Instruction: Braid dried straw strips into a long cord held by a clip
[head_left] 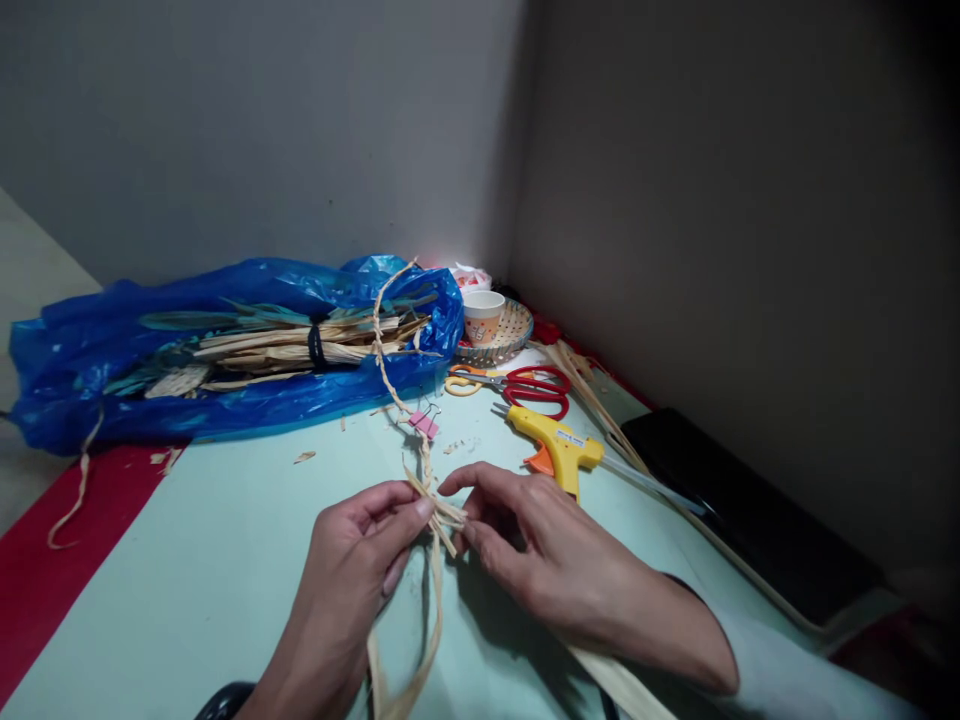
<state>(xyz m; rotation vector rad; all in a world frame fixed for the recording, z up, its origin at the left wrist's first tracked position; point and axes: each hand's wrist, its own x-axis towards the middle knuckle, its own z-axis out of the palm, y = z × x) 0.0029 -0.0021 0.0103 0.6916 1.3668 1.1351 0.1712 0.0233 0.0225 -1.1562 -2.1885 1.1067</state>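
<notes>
A thin braided cord of pale dried plant fibre (383,362) runs up from my hands over the blue bag's edge. A pink binder clip (424,424) grips it just beyond my fingers. My left hand (367,545) pinches the lower end of the braid between thumb and forefinger, where short dried strips (448,515) fan out to the right. The fingers of my right hand (517,535) close around the tips of these strips, its forefinger stretched toward the braid. Longer flat strips (431,630) hang down below my left hand; their far ends leave the view.
A blue plastic bag (247,275) holding a tied bundle of dried leaves (285,350) lies at back left. A paper cup (484,318) stands in a woven basket (514,335). Red-handled scissors (536,385), a yellow glue gun (559,440) and a black flat device (742,510) are at right.
</notes>
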